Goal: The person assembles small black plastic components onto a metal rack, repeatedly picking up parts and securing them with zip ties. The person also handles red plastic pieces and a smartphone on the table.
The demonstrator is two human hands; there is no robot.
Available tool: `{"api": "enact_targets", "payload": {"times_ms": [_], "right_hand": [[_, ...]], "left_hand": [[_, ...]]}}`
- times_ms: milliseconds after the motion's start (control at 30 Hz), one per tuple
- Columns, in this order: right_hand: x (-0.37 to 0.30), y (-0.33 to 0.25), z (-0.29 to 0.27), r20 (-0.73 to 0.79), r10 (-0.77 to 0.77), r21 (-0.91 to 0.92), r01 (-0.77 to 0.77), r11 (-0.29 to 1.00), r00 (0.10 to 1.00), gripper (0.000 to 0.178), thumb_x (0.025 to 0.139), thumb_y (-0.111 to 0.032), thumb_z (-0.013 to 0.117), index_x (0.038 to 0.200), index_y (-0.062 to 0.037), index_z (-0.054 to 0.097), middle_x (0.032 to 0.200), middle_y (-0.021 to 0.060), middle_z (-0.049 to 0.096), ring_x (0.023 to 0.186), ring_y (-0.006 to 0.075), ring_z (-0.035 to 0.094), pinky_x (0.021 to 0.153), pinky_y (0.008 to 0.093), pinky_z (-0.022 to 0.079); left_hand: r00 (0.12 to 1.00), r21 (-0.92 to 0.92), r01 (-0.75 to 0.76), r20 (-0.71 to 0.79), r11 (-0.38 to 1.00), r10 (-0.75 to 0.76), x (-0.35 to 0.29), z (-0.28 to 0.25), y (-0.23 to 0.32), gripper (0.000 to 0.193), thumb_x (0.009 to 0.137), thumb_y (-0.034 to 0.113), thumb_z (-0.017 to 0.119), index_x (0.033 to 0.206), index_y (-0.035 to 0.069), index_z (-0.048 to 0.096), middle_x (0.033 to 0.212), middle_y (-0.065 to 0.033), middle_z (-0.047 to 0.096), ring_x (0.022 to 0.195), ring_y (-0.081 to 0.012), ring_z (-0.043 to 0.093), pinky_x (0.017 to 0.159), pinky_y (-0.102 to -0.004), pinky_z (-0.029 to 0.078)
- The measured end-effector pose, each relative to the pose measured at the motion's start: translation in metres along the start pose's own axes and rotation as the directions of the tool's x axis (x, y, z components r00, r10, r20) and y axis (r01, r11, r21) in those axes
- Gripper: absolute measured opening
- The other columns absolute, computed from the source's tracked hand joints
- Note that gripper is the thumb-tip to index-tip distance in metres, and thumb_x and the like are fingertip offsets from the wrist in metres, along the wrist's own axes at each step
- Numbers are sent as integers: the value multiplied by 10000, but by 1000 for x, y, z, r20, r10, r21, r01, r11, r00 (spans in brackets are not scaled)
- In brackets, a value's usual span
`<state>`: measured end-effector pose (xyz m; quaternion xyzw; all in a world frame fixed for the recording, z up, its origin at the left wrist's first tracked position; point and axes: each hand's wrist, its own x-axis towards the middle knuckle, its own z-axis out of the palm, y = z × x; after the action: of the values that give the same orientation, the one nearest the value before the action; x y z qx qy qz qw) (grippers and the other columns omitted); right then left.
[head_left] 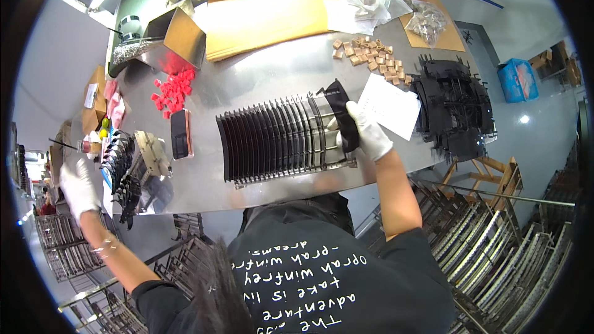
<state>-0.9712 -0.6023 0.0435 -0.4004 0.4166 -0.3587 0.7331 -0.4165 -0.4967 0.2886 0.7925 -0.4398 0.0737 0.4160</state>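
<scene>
My right hand point(369, 133), in a white glove, grips a black curved plastic piece point(344, 114) at the right end of a metal rack point(318, 125). Many similar black curved strips point(263, 142) stand side by side in this rack, filling its left and middle parts. Its right part shows bare metal bars. My left hand point(79, 190), also gloved, is raised at the far left edge of the table with its fingers stretched out, and I see nothing in it. Close to it lies a cluster of glossy black curved parts point(120, 161) beside a metal block point(151, 153).
A phone point(180, 134) and red small pieces point(171, 91) lie left of the rack. Tan blocks point(370, 57), a white sheet point(388, 106) and a stack of black parts point(455, 108) are at right. Behind are cardboard point(269, 9), plastic bags point(368, 7) and a metal bin point(176, 40).
</scene>
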Motion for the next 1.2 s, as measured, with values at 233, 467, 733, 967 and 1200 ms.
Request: {"api": "enact_targets", "payload": {"times_ms": [233, 467, 733, 967, 1200], "right_hand": [[31, 7, 32, 44, -226, -761, 179, 623, 973, 556, 1129, -475, 364, 1462, -47, 485, 1408, 228, 605, 1345, 376, 564, 1166, 411, 405], [-7, 10, 38, -139, -102, -472, 24, 881, 985, 739, 1039, -511, 619, 1544, -8, 427, 1317, 207, 642, 1235, 298, 635, 1083, 389, 488], [19, -30, 62, 22, -623, -957, 197, 214, 782, 239, 956, -307, 721, 938, -71, 688, 906, 109, 659, 825, 306, 694, 685, 405, 567], [36, -25, 82, 52, -612, -990, 121, 71, 789, 178, 923, -207, 705, 802, -106, 623, 849, 99, 593, 779, 305, 644, 694, 435, 540], [27, -42, 90, 116, -452, -989, 59, -138, 885, 211, 956, -306, 711, 953, -102, 761, 950, 105, 669, 925, 298, 624, 794, 437, 519]], "left_hand": [[277, -538, -657, 479, 528, 833, -194, 239, 167, 367, 866, 142, 703, 1225, 77, 672, 1309, -152, 648, 1275, -392, 548, 1099, -495, 431], [449, -460, -639, 428, 617, 784, -178, 234, 101, 350, 925, 103, 682, 1270, 49, 659, 1217, -187, 672, 1195, -406, 605, 1050, -485, 479], [404, -373, -695, 505, 615, 762, -191, 220, 84, 481, 815, 71, 719, 1283, 13, 623, 1318, -154, 608, 1244, -366, 550, 1086, -473, 448], [455, -332, -668, 526, 666, 719, -194, 226, 63, 499, 887, 145, 696, 1375, 87, 606, 1466, -117, 566, 1372, -369, 504, 1200, -502, 367], [496, -398, -592, 506, 701, 706, -192, 228, 59, 417, 893, 183, 698, 1295, 90, 638, 1417, -107, 582, 1369, -336, 503, 1207, -495, 352]]}}
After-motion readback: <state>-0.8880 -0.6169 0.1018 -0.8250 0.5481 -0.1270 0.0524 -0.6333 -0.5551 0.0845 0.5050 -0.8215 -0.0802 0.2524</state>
